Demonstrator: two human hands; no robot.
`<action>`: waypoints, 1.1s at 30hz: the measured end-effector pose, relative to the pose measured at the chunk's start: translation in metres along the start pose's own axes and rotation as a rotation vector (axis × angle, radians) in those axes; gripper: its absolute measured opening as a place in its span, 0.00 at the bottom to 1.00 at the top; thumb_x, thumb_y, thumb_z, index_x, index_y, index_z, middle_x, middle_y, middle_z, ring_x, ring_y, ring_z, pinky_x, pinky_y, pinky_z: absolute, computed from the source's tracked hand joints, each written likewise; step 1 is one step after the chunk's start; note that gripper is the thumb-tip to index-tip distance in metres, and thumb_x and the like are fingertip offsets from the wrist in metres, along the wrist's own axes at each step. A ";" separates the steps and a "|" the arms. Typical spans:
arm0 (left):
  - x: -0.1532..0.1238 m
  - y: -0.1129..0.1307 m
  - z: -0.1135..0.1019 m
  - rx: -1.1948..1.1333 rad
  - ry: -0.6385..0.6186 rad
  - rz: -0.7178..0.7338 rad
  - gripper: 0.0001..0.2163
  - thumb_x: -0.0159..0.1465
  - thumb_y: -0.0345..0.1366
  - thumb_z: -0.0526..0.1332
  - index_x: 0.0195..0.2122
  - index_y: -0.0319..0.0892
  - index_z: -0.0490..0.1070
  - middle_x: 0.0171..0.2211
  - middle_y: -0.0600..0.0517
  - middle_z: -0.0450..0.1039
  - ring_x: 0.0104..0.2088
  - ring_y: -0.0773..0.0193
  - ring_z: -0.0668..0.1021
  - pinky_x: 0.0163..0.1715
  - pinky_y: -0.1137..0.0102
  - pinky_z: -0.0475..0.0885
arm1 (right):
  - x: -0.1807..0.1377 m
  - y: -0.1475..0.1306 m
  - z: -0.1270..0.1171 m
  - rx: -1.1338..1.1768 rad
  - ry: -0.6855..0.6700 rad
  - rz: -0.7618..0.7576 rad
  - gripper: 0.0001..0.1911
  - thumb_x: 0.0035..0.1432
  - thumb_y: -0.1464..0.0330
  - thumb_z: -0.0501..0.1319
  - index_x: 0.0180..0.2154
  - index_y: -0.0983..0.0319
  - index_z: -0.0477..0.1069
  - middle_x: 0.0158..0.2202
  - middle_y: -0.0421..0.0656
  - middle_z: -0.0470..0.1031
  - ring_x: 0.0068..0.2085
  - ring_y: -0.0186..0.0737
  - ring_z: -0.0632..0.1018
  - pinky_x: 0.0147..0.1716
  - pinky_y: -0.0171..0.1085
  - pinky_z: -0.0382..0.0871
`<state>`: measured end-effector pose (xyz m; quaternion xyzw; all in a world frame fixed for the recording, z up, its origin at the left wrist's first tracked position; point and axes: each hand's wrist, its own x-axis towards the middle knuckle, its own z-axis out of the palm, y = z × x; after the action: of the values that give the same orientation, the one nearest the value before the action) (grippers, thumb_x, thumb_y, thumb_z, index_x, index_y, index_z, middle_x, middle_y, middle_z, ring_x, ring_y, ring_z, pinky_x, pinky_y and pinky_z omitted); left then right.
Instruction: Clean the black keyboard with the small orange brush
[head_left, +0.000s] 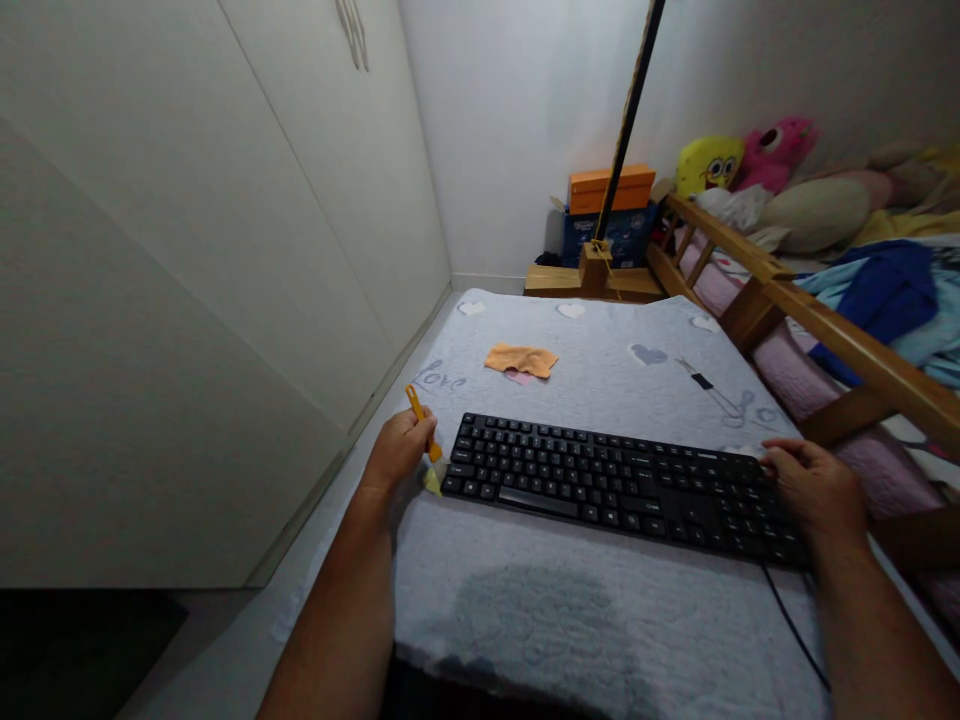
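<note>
A black keyboard point(555, 470) lies across the cloth-covered surface point(517, 580) in front of me. My left hand point(401, 445) is closed round the orange-yellow handle of a small brush point(433, 450). The brush's pale bristles point down beside the keyboard's left end; whether they touch it I cannot tell. At the other end, my right hand point(817, 490) grips the keyboard's right edge, with the thumb and fingers at its upper corner. Part of the number keys is hidden by that hand. A black cable point(795, 625) runs from the keyboard's right side toward me.
Beyond the keyboard lies a folded orange cloth point(521, 360). Thin metal tweezers point(705, 383) with a black band lie at the right. A white wardrobe point(225, 250) borders the left, a wooden bed rail point(825, 310) the right. A black pole point(630, 120) stands behind.
</note>
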<state>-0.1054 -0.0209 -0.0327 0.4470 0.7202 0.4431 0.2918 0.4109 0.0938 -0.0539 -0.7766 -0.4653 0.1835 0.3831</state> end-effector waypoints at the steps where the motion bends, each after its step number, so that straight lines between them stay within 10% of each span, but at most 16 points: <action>1: 0.000 0.000 0.000 -0.013 -0.032 -0.005 0.11 0.53 0.44 0.60 0.19 0.45 0.63 0.17 0.55 0.63 0.21 0.65 0.65 0.21 0.71 0.59 | 0.001 0.001 0.000 -0.004 0.003 -0.002 0.17 0.36 0.59 0.58 0.29 0.58 0.75 0.25 0.45 0.76 0.31 0.52 0.76 0.35 0.46 0.69; 16: 0.003 -0.001 0.002 -0.049 0.077 -0.032 0.10 0.56 0.45 0.58 0.24 0.46 0.63 0.18 0.56 0.61 0.22 0.64 0.67 0.21 0.71 0.59 | 0.002 0.005 0.002 -0.022 0.023 -0.021 0.15 0.39 0.60 0.58 0.30 0.59 0.77 0.24 0.44 0.76 0.30 0.50 0.76 0.35 0.45 0.68; 33: -0.002 0.002 -0.009 -0.111 -0.148 -0.085 0.11 0.51 0.46 0.59 0.21 0.45 0.62 0.18 0.58 0.57 0.19 0.69 0.60 0.19 0.72 0.55 | 0.008 0.016 0.003 0.013 -0.018 -0.022 0.17 0.41 0.59 0.60 0.33 0.59 0.77 0.26 0.45 0.78 0.32 0.51 0.78 0.36 0.45 0.69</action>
<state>-0.1113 -0.0256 -0.0265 0.4307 0.6892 0.4353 0.3872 0.4224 0.0975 -0.0671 -0.7671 -0.4761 0.1892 0.3861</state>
